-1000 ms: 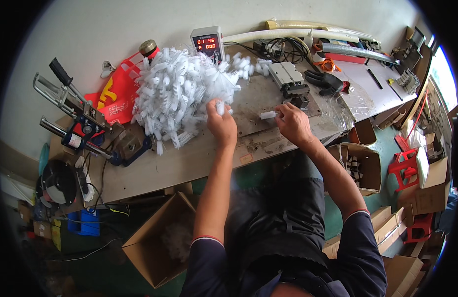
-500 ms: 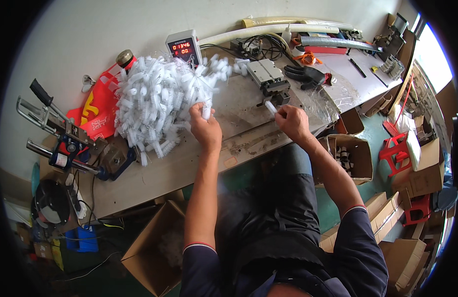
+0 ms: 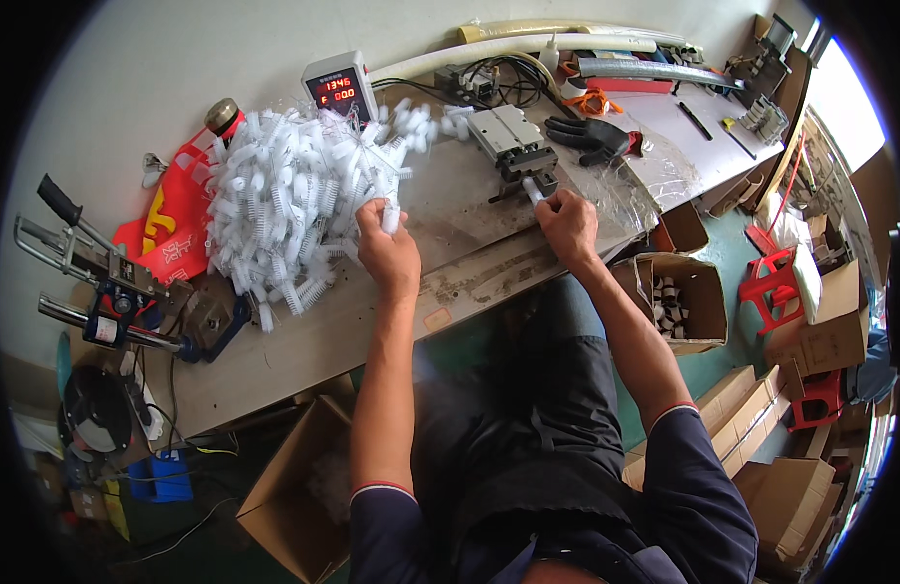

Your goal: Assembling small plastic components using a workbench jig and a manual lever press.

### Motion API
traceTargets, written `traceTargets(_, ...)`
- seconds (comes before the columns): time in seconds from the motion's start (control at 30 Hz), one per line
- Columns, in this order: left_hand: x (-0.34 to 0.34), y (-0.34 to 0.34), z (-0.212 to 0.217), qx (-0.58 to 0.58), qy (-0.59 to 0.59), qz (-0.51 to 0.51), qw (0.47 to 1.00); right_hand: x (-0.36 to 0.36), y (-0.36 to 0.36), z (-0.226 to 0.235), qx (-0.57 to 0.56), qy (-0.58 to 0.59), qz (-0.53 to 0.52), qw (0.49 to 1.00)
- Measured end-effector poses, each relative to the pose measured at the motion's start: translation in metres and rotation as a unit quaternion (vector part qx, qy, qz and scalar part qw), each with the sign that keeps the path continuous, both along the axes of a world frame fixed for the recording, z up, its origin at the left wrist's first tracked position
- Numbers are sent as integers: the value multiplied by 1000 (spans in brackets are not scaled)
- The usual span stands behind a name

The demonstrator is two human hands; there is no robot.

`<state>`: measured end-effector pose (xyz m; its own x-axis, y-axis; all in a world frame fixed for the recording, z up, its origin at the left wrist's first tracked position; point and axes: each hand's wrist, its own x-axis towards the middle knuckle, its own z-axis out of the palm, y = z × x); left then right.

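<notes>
Left hand (image 3: pixel 388 255) grip closed around a white plastic piece (image 3: pixel 389 216) at the pile (image 3: pixel 284 200). Right hand (image 3: pixel 567 222) pinches a white piece (image 3: pixel 533 190) at the metal fixture (image 3: pixel 511 139), far right on surface (image 3: pixel 304 341).

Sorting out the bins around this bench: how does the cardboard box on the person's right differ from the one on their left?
The right cardboard box stands beside the bench end, by the right hand; the left cardboard box sits under the bench edge, below the left hand. The right box shows small white pieces inside; the left box's contents are too dim to tell. Both are brown, open-topped and on the floor.
</notes>
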<state>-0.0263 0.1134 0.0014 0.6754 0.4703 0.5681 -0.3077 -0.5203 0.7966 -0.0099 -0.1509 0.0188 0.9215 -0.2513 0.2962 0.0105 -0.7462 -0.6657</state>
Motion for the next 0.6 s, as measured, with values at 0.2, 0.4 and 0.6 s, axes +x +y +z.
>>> traceTargets(0.2, -1, 2, 3, 10, 13, -1, 1000, 2, 9, 2, 15, 0, -31, 999)
traceTargets(0.4, -2, -1, 4, 37, -8, 12, 999, 6, 7, 1, 12, -10, -36, 999)
traceTargets(0.6, -3, 2, 2, 67, -21, 27, 997, 6, 6, 6, 61, 38, -22, 997)
